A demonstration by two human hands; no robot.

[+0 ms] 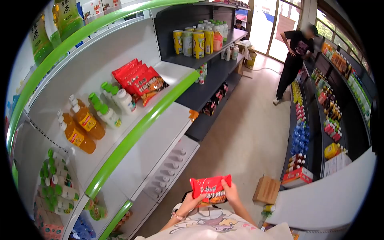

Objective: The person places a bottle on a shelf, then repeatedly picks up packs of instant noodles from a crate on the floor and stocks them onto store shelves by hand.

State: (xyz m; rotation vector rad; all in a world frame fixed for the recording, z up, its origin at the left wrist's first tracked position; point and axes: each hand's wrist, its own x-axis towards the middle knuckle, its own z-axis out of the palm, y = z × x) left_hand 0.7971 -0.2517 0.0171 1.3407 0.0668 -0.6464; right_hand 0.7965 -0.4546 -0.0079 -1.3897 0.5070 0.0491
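Between my two hands, in front of my body, is a red packet of instant noodles (211, 187). My left hand (195, 201) grips its lower left edge, thumb across the front. On the right edge my right hand (229, 191) holds it, thumb near the upper corner. Ahead on the white shelf (120, 150), several like red noodle packets (138, 80) stand leaning in a row. Beside them are white bottles with green caps (105, 114) and orange drink bottles (82, 128).
A dark shelf unit (212, 84) with yellow cans (198, 45) continues beyond. Across the aisle floor (236, 132), a person in black (296, 52) stands by shelves of drinks. A cardboard box (267, 190) sits on the floor at right. A green shelf edge (136, 138) runs along my left.
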